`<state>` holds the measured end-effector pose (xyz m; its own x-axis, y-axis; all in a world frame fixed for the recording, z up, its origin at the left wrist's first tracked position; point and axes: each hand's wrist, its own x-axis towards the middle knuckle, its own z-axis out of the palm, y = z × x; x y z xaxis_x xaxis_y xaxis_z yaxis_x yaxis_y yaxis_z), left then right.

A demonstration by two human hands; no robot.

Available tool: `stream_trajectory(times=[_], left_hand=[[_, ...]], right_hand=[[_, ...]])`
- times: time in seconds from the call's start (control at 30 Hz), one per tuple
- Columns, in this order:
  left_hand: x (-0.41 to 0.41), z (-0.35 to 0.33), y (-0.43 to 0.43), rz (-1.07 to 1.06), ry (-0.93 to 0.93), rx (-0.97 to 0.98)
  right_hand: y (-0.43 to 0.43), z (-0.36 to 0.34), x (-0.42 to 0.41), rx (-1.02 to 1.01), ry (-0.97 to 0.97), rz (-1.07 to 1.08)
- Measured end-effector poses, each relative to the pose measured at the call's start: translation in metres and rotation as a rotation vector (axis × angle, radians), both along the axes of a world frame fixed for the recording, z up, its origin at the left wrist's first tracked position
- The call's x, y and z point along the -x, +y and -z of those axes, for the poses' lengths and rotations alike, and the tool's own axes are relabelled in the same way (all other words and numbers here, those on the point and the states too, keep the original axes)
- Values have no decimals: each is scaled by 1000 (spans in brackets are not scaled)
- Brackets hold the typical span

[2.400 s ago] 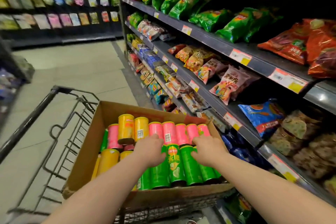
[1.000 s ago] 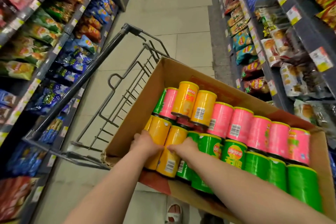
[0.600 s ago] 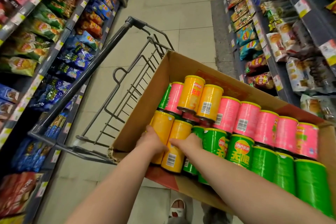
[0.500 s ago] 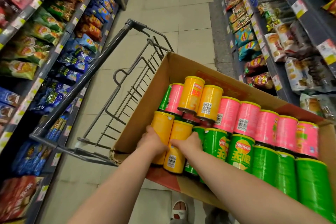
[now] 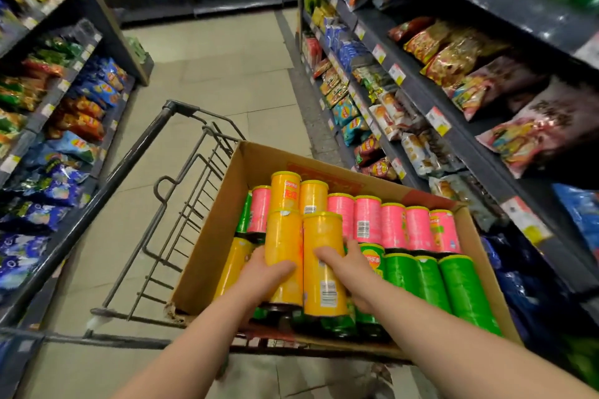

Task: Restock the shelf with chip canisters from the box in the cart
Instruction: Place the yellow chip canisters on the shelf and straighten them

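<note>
I stand in a shop aisle with a pale tiled floor (image 5: 220,74) that runs to a dark shelf of hanging packets (image 5: 201,6) at the far end. Dark metal shelving (image 5: 418,87) full of snack bags lines my right side, with white and yellow price tags (image 5: 438,121) along the edges. More bags, blue, orange and green, fill the shelving on my left (image 5: 64,230).

In front of me the wire cart (image 5: 136,147) carries an open cardboard box (image 5: 207,256) packed with chip canisters. My left hand (image 5: 264,274) wraps around one yellow canister (image 5: 283,243), thumb across its front. My right hand (image 5: 351,272) wraps around a second yellow canister (image 5: 322,236), fingers curled over its right side. The two stand upright and side by side, touching, over the near left part of the box. Pink canisters (image 5: 366,220) lie in a row farther back, and green canisters (image 5: 428,282) lie just beside my right hand.
</note>
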<state>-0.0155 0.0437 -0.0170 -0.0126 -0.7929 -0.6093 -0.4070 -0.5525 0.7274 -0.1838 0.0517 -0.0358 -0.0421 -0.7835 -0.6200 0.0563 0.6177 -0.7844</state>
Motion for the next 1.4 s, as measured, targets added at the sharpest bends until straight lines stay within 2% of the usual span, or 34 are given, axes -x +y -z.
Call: stream_trajectory(times=[0.13, 0.33, 0.53, 0.8, 1.03, 1.13, 1.4], left_hand=[[21, -17, 5, 75, 172, 38], [67, -38, 10, 237, 330, 115], [120, -55, 31, 449, 471, 148], [184, -96, 53, 625, 580, 140], [240, -141, 65, 691, 638, 168], [277, -160, 80, 709, 690, 194], [377, -200, 140, 770, 838, 258]], right_hand=[[21, -22, 23, 51, -32, 152], [61, -55, 63, 155, -104, 351], [110, -85, 102, 214, -46, 496], [166, -126, 152, 303, -2, 677], [188, -179, 205, 458, 17, 695], [206, -203, 236, 507, 59, 716], [270, -265, 335, 674, 325, 812]])
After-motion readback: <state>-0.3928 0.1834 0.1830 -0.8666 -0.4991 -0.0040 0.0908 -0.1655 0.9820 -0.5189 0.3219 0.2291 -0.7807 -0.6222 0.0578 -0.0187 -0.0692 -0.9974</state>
